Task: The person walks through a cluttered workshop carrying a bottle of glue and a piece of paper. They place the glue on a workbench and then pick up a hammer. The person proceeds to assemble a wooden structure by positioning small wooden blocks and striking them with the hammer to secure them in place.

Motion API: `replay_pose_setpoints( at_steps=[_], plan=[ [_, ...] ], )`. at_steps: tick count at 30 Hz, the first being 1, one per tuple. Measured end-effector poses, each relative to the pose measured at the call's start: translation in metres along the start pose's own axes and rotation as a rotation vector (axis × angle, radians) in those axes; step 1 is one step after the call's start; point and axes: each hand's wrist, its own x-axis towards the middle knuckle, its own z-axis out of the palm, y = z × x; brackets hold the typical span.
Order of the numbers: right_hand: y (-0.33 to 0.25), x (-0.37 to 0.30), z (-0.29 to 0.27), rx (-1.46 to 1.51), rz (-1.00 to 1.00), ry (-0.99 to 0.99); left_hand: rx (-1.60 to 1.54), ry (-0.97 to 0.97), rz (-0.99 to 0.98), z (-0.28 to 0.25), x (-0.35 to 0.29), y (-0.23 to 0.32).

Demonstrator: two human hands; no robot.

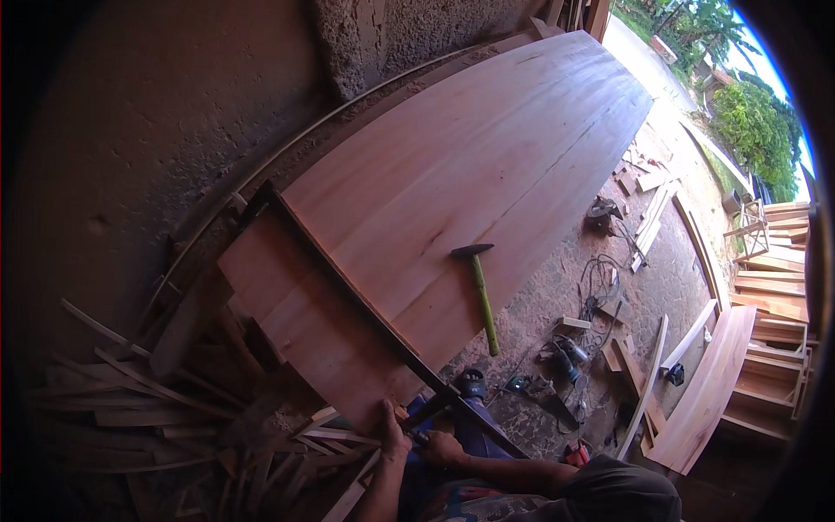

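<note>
A broad reddish wooden panel [470, 174] made of joined boards stretches away from me. Across its near part lies a long dark metal bar clamp [348, 291]. At the panel's near edge, my left hand [396, 439] is closed beside the clamp's jaw end; what its fingers hold is hidden. Just to its right, my right hand [444, 450] is wrapped round the clamp's dark handle [420, 438]. A hammer [484, 300] with a dark head and green handle rests on the panel, apart from both hands.
Scrap wood strips [130, 409] are heaped at the left, below a rough wall [174, 104]. Power tools [565, 361] and cables lie on the floor at the right, among offcuts. Farther right are a loose wooden board [709, 391] and wooden frames [770, 348].
</note>
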Motion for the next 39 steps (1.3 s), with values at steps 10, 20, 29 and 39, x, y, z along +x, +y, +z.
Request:
replay_pose_setpoints(
  at_steps=[10,20,29,39],
  plan=[
    [0.025,0.036,-0.022,0.397,-0.029,-0.686,-0.006,-0.039,0.158,-0.013,0.014,-0.022],
    [0.021,0.01,0.01,-0.143,-0.214,0.196,-0.027,0.083,0.331,0.012,-0.015,0.015],
    [0.012,0.025,-0.018,0.306,0.119,-0.49,-0.161,-0.035,-0.037,0.01,-0.018,0.025],
    [-0.002,0.017,-0.028,0.396,0.079,-0.509,-0.001,0.028,0.137,0.011,-0.016,0.021]
  ],
)
